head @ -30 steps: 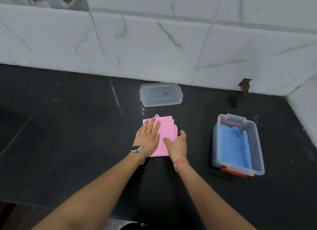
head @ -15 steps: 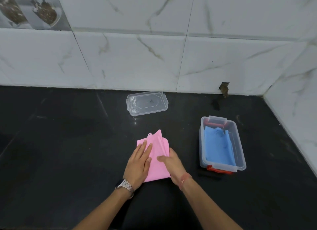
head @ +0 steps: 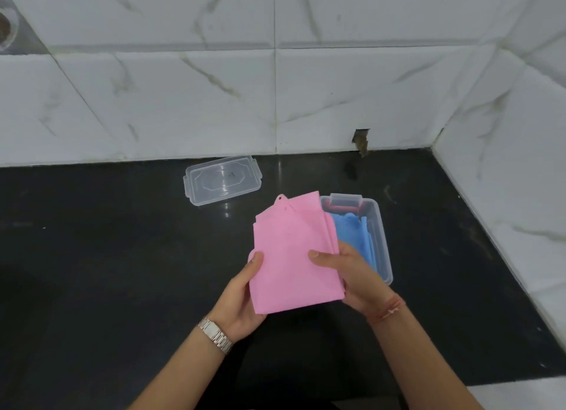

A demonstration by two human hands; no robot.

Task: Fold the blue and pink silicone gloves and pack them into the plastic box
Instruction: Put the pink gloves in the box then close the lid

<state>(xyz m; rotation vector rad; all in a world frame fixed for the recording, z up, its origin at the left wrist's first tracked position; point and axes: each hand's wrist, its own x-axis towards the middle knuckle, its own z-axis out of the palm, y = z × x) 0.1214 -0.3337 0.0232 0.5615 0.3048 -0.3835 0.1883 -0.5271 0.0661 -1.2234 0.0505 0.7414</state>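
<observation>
Head view: lid (head: pixel 223 180) lies on the black table (head: pixel 107 256) near the wall. Left hand (head: pixel 242 299) and right hand (head: pixel 352 275) each pinch the folded pink glove (head: pixel 291 256), raised beside the box (head: pixel 381 241). Blue glove (head: pixel 352 232) lies inside the box.

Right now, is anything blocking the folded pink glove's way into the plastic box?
Nothing visible. The plastic box is open, its lid lying apart on the counter. Only the blue glove lies inside, below the rim.
</observation>
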